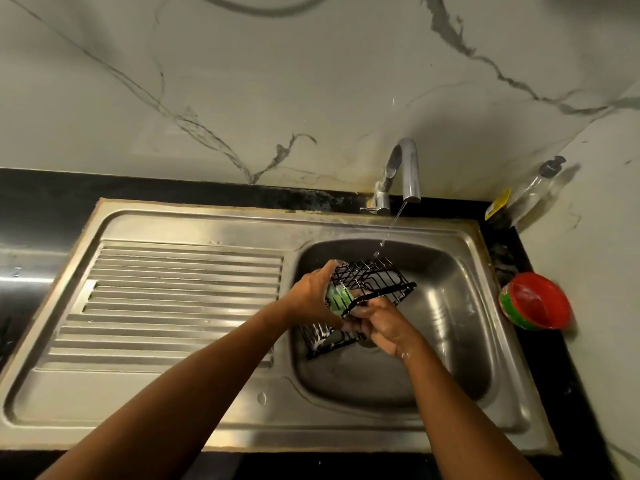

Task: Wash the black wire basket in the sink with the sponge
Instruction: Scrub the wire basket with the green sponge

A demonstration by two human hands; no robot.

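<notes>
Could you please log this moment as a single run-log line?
step: scrubbing | left hand: holds sponge against black wire basket | right hand: grips basket rim | tap: thin stream running into sink

A pale marble-look wall [311, 81] with grey veins fills the back and meets a matching side wall [606, 265] in the right corner. Below runs a glossy black stone counter [52, 188]. A clear plastic bottle with a dark cap [533, 188] leans in the corner, and a round red bowl [535, 301] sits nearer. The light is dim and warm.

Bare forearms [194, 386], wet right hand [384, 329]
</notes>
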